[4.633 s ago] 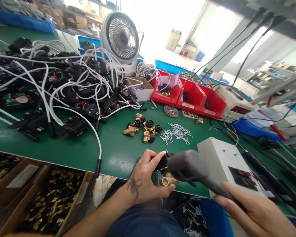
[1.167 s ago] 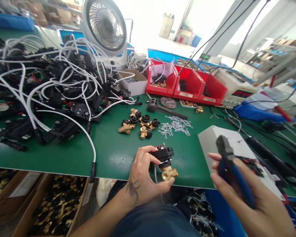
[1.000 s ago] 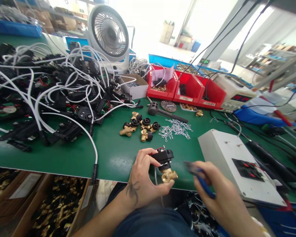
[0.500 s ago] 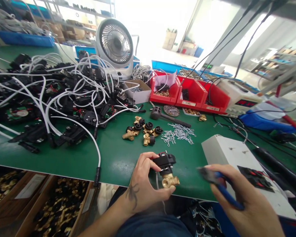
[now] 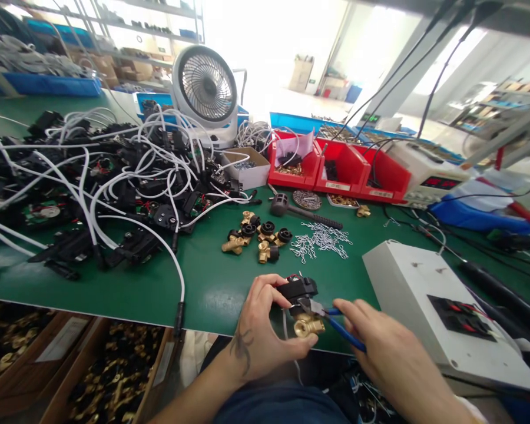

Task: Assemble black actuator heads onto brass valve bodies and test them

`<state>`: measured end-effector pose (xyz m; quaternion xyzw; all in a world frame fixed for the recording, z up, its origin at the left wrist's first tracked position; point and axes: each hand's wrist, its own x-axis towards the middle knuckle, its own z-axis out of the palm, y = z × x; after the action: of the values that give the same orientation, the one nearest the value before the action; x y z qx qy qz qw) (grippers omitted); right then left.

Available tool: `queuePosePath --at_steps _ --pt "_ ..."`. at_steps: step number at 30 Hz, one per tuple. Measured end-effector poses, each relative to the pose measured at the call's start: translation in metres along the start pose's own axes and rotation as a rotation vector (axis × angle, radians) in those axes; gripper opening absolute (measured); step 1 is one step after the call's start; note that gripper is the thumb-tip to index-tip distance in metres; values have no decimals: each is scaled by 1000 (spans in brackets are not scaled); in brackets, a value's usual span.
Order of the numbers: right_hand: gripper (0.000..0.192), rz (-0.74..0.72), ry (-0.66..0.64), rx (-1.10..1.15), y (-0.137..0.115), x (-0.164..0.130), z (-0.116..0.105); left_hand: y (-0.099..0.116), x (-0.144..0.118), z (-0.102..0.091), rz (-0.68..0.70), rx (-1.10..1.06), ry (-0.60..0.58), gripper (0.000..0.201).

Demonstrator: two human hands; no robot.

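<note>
My left hand [image 5: 265, 330] grips a valve [image 5: 302, 306] with a black top and a brass body, held over the near edge of the green table [image 5: 203, 282]. My right hand [image 5: 393, 359] holds blue-handled pliers [image 5: 335, 321] whose metal jaws touch the valve between the black top and the brass body. Farther back on the table lie a cluster of brass and black valve parts [image 5: 256, 232], a pile of small metal clips [image 5: 322, 241] and a grey mallet [image 5: 302, 212].
A heap of black units with white cables [image 5: 101, 171] fills the left. A white fan [image 5: 207, 88], a small cardboard box [image 5: 247, 168] and red bins [image 5: 340, 171] stand behind. A white control box [image 5: 441, 312] sits on the right. Cartons of brass parts [image 5: 101, 377] sit below the table edge.
The mallet that my right hand held earlier now lies on the table. My right hand took up the pliers and moved them left onto the valve in my left hand.
</note>
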<state>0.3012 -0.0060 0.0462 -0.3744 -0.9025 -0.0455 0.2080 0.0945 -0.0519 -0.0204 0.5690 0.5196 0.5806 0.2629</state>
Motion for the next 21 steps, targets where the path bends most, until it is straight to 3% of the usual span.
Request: queuePosePath --at_steps 2,5,7,10,12,15,17,21 --pt "26 -35 -86 8 2 0 1 0 0 0 -3 -4 -6 42" --pt "15 118 102 28 4 0 0 0 0 -1 -6 -8 -12 42" --pt "15 132 166 28 3 -2 2 1 0 -1 -4 -3 -12 42" --pt "24 -14 -5 10 2 -4 8 2 0 -1 -8 8 -9 42" --pt "26 -29 -56 29 1 -3 8 2 0 0 -17 6 -13 41" --pt "17 106 118 99 -1 1 4 0 -1 1 -22 -9 -25 40" --pt "17 131 150 114 -4 1 4 -1 -2 2 -16 -9 -20 39" --pt "27 155 -103 266 -2 -8 24 -4 -5 5 -29 -1 1 43"
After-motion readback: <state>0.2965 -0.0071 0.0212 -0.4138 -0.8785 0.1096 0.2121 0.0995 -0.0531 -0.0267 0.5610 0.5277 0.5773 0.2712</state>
